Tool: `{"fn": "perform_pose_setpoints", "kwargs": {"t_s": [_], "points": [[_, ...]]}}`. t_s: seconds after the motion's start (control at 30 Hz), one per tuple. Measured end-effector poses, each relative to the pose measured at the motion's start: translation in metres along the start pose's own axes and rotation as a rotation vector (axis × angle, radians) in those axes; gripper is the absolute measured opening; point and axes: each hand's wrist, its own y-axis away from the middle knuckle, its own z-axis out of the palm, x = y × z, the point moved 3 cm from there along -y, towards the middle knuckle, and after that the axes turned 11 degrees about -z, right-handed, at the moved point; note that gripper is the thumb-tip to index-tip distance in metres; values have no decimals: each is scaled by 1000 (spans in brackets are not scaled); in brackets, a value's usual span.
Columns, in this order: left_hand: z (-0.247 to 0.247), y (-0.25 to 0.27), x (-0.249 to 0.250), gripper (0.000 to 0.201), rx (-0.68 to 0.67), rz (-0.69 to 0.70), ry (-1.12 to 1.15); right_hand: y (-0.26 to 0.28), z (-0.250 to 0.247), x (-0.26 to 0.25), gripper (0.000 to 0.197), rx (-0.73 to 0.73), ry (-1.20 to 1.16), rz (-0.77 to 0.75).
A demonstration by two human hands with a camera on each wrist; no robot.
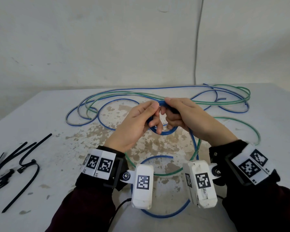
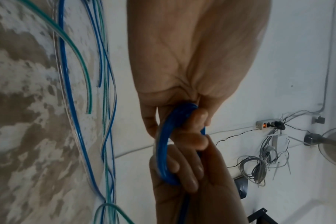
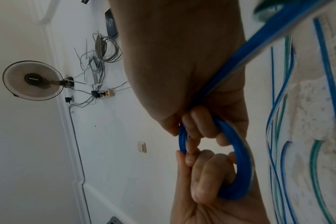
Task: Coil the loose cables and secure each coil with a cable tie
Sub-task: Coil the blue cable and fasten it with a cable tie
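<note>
We hold the blue cable [image 1: 162, 131] as a small coil of several turns, raised above the middle of the bench [image 1: 40, 114], between both hands. Our left hand [image 1: 132, 126] grasps the left side of the coil: the thumb and forefinger pinch its top, and the other fingers [image 2: 190, 136] pass through the loop and curl round the strands. Our right hand [image 1: 189, 119] grasps the right side of the same coil, its fingers [image 3: 199, 125] hooked through the loop from the opposite direction. The thumbs and forefingers of the two hands meet at the top of the coil. Each grip is closed on the cable; neither is released.

From our right hand the free length of the blue cable runs down across the palm toward the near edge of the bench, where it lies in a wide curve between the two wrists. The rest of it spreads in long loops over the far half of the bench.

A green cable [image 1: 241, 96] lies loose on the bench, intertwined with the blue loops at the far side and curving round to the right of our right wrist. It touches neither hand.

A cluster of black cable ties [image 1: 20, 158] lies on the left part of the bench, well apart from the coil. At least one is bent into a closed loop.

The bench surface is pale with worn brown patches beneath the hands.
</note>
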Motion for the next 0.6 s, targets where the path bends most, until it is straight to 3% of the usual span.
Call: {"fn": "perform_pose_setpoints", "kwargs": {"t_s": [0.17,0.37,0.47,0.6], "points": [[-9,-1,3,26,85,50,232,0,-4,0,34,14,-60,-63],[-9,-3,3,28,110,70,291,0,0,2,35,14,-135,-68],[-7,-3,2,30,91,48,302,-1,0,3,32,31,-85,-80],[1,0,3,25,-21,-79,299,-4,-2,9,31,64,9,-67]]}}
